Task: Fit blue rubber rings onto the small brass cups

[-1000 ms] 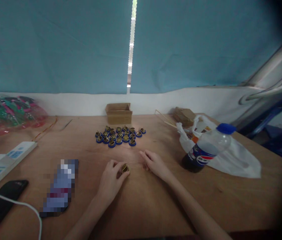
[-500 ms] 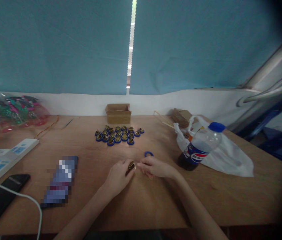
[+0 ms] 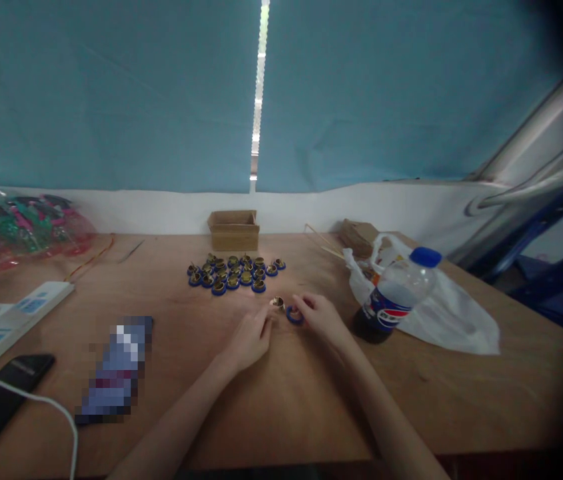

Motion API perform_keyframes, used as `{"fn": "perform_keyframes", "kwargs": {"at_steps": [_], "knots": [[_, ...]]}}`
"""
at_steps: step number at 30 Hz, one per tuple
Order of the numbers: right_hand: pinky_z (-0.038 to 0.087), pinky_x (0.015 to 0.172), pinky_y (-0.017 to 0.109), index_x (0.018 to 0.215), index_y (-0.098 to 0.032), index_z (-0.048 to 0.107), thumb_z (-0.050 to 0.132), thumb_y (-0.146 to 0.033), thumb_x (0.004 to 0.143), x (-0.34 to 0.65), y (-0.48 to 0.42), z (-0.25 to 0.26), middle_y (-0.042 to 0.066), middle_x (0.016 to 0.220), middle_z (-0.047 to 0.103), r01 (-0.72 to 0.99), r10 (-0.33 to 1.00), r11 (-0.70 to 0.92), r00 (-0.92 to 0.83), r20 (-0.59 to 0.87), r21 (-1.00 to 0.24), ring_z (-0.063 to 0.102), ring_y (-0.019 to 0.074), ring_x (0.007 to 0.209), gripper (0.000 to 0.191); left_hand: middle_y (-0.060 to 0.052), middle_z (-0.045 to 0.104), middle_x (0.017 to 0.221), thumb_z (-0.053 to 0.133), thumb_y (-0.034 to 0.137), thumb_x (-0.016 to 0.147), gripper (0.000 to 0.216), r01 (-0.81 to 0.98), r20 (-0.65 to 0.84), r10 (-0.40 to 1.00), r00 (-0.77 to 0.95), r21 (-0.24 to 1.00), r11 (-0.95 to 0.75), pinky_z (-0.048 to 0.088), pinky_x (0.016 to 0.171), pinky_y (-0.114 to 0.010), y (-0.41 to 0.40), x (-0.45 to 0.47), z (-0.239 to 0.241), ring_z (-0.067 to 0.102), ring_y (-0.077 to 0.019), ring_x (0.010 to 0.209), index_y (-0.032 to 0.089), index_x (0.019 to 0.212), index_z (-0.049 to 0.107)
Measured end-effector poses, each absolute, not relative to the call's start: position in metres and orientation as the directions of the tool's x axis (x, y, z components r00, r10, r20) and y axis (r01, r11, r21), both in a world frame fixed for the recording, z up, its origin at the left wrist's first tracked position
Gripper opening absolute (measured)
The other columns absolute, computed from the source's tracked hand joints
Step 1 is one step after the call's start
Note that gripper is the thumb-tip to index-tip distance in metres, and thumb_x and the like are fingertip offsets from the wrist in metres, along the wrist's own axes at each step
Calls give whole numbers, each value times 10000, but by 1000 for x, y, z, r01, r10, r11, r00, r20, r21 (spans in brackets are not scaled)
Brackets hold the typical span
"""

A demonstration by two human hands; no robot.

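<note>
My left hand is closed, its fingertips at a small round gold metal piece with a hollow top. To its right, my right hand pinches the edge of a blue ring. The ring is tilted and close beside the metal piece, with a small gap between them. Farther back lies a group of several gold metal pieces seated in blue rings.
A small open cardboard box stands behind the group. At right are a cola bottle and a white plastic bag. On the left lie a power strip, a black phone, a pixelated flat object and plastic-wrapped items.
My right hand has taken hold of the blue ring from the table and tilted it up. My left hand has moved the gold piece forward and right, towards the ring.
</note>
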State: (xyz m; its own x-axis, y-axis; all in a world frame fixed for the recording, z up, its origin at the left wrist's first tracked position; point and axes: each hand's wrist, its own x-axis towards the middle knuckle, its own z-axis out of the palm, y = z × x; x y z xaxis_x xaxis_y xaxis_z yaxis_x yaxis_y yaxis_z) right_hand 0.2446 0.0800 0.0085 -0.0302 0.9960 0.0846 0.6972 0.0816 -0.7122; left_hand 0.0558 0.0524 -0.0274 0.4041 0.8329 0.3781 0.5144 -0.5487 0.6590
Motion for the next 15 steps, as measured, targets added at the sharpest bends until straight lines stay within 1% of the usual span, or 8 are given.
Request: {"fn": "perform_keyframes", "kwargs": {"at_steps": [2,3,5,8,11,13,15], "knots": [[322,505,247,603,-173,574,459,-458,824,246,81,8,46,586,621,730,992,90,-8,123,-678,557,173,570,379,-90,646,1157,397,76,883,320,529,399,842,364,656,-539,465,974,-397,58,51,-31,595,-221,1093,204,1129,555],[318,511,249,610,-172,586,461,-457,823,247,81,8,50,600,630,742,991,92,-3,134,-664,561,178,586,377,-99,642,1158,398,73,879,318,538,406,846,346,653,-533,457,982,-410,60,49,-33,587,-228,1104,196,1123,560],[312,514,253,616,-169,603,457,-453,825,248,81,9,56,614,642,763,990,95,-3,143,-639,564,184,595,382,-117,625,1194,403,60,864,364,553,413,851,324,647,-525,444,997,-431,64,46,-36,568,-240,1136,183,1181,533],[316,520,259,618,-166,620,459,-447,829,251,81,9,64,623,654,784,990,89,-5,138,-614,574,190,594,387,-132,564,1313,397,26,833,523,561,412,845,340,633,-534,404,1043,-455,65,46,-38,512,-245,1229,175,1334,414],[339,538,261,674,-168,657,457,-437,842,253,81,9,71,670,685,795,992,76,3,128,-601,605,204,629,375,-123,477,1421,386,-11,796,687,561,392,822,413,601,-569,356,1091,-454,62,48,-37,436,-227,1316,177,1444,254],[360,556,261,727,-171,683,452,-426,852,254,81,9,72,714,706,799,992,76,-3,123,-596,626,212,669,366,-104,430,1464,381,-26,773,747,561,368,802,471,577,-594,340,1109,-452,60,48,-36,406,-215,1342,198,1465,210],[371,567,257,757,-176,697,446,-417,863,254,81,10,63,722,715,803,993,91,-29,113,-590,634,207,678,363,-81,402,1486,374,-37,757,776,554,352,782,515,559,-617,331,1118,-452,59,48,-34,386,-203,1358,226,1468,207]]}}
